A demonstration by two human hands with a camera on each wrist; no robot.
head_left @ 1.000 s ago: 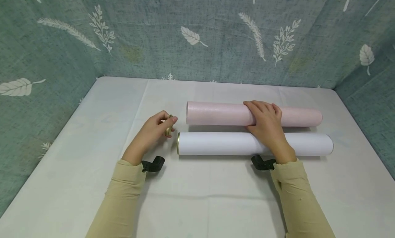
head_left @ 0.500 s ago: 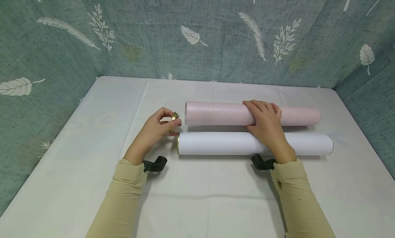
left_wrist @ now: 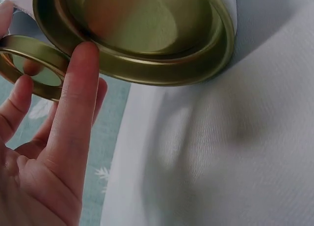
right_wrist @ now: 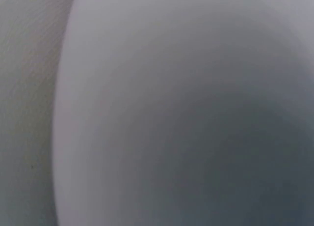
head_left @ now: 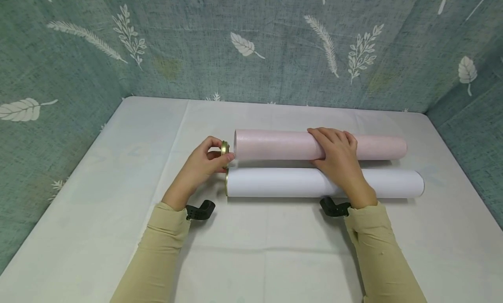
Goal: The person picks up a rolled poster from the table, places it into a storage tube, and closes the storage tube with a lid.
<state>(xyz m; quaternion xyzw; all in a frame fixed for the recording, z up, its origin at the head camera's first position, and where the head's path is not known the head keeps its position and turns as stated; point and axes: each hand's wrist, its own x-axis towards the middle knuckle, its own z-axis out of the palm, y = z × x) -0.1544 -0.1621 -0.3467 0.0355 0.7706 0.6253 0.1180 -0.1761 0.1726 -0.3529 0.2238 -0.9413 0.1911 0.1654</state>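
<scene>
My left hand (head_left: 199, 166) pinches a gold metal lid (head_left: 224, 148) by its edge, just left of the pink cardboard tube's (head_left: 275, 144) near-left end. A small gap separates the lid from that end. In the left wrist view the lid (left_wrist: 43, 53) sits between the fingers, and one finger is against or very close to the gold end cap (left_wrist: 147, 71) of the white tube. My right hand (head_left: 339, 159) grips the pink tube right of its middle, with the wrist over the white tube (head_left: 275, 183). Only a blurred pale surface of the white tube (right_wrist: 147, 64) fills the right wrist view.
Both tubes lie side by side across a white-covered table (head_left: 251, 259), the pink one behind. A green leaf-patterned curtain (head_left: 275, 49) rises around the back and sides. Black wrist mounts (head_left: 200, 210) hang near the white tube's front.
My left hand has moved right with the lid, turning it more upright and closer to the pink tube's end. The pink tube has slid slightly left under my right hand. The white tube stays put.
</scene>
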